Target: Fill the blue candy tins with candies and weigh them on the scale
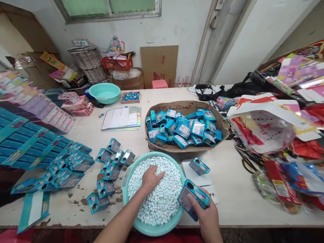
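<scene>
A teal basin [126, 182] full of small white tablets [162, 199] stands at the table's near edge. My left hand [151, 178] lies on the tablets with its fingers curled into them; what they grip is hidden. My right hand [206, 212] holds a small blue box [193, 198] with a round hole in its top, over the basin's right rim. Another blue box [199, 166] rests on a white card [199, 179] just beyond.
A cardboard tray [222, 125] heaped with blue boxes sits behind the basin. Several open blue boxes [108, 168] stand at left, by flat blue cartons [27, 141]. A second teal bowl [104, 92], a printed sheet [120, 118] and piled packaging [278, 135] at right.
</scene>
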`<control>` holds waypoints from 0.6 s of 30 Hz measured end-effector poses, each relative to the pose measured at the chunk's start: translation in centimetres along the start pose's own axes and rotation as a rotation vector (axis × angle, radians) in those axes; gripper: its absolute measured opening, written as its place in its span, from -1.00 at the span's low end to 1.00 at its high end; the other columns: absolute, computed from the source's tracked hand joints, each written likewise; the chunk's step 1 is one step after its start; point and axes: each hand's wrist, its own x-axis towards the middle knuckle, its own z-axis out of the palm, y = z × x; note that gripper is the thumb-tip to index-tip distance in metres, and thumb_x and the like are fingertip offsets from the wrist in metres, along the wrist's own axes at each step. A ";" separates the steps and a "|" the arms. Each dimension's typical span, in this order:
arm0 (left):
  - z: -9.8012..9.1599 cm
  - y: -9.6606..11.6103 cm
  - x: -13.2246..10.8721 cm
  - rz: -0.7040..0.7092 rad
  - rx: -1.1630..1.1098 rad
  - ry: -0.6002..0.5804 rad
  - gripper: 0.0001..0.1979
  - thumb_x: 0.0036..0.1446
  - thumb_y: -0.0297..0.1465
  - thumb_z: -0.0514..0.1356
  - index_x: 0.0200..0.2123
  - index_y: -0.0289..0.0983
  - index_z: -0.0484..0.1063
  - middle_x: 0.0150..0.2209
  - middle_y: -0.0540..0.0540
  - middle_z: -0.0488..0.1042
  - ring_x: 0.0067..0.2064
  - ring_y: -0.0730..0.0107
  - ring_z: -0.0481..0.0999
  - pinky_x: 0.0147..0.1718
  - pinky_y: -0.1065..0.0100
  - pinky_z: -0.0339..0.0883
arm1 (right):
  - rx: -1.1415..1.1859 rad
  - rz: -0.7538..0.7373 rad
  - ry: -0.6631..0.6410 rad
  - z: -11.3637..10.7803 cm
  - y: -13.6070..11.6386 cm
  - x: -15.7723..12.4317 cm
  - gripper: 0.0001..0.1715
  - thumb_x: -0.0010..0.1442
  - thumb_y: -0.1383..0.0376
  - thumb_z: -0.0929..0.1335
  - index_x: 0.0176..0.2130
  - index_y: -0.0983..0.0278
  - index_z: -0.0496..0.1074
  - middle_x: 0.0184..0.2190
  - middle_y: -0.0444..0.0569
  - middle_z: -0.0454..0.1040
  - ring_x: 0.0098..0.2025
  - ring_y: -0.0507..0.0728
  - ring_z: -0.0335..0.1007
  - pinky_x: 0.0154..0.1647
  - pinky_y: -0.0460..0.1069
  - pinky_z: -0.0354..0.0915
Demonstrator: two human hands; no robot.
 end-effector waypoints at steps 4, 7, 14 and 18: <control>-0.1 -0.2 -0.3 -0.113 -0.524 0.028 -0.71 -0.25 -0.18 0.32 -0.55 -0.24 0.35 -0.41 -0.11 0.45 -0.13 0.06 0.43 -0.09 0.18 0.23 | -0.065 -0.059 -0.061 1.1 -0.6 -0.6 -0.33 -0.22 0.01 0.51 -0.17 0.30 0.38 -0.32 -0.01 0.51 -0.30 0.20 0.45 -0.27 0.03 0.41; -0.6 -0.2 -1.0 -0.148 -0.697 -0.016 -0.65 -0.21 -0.11 0.27 -0.54 -0.26 0.30 -0.49 -0.05 0.40 -0.33 0.25 0.45 -0.29 0.29 0.31 | -0.142 -0.107 -0.148 1.8 -0.5 -0.7 -0.39 -0.16 0.02 0.49 -0.17 0.29 0.38 -0.30 0.00 0.51 -0.28 0.19 0.43 -0.23 0.04 0.39; -4.6 3.5 -3.9 -0.212 -1.243 -0.148 -0.67 -0.15 -0.22 0.30 -0.44 -0.27 0.24 -0.55 0.05 0.35 -0.64 0.56 0.29 -0.67 0.51 0.12 | -0.368 -0.402 -0.286 4.1 -0.3 -1.3 -0.58 0.03 0.07 0.42 -0.18 0.27 0.40 -0.24 0.01 0.45 -0.20 0.19 0.39 -0.15 0.03 0.32; -5.5 5.7 -5.3 -0.100 -1.412 -0.096 -0.72 -0.11 -0.27 0.29 -0.44 -0.29 0.27 -0.54 0.03 0.37 -0.58 0.48 0.40 -0.60 0.47 0.26 | -0.450 -0.532 -0.343 5.9 -0.4 -1.7 -0.68 0.06 0.16 0.41 -0.18 0.24 0.40 -0.24 -0.02 0.43 -0.17 0.18 0.38 -0.17 0.02 0.30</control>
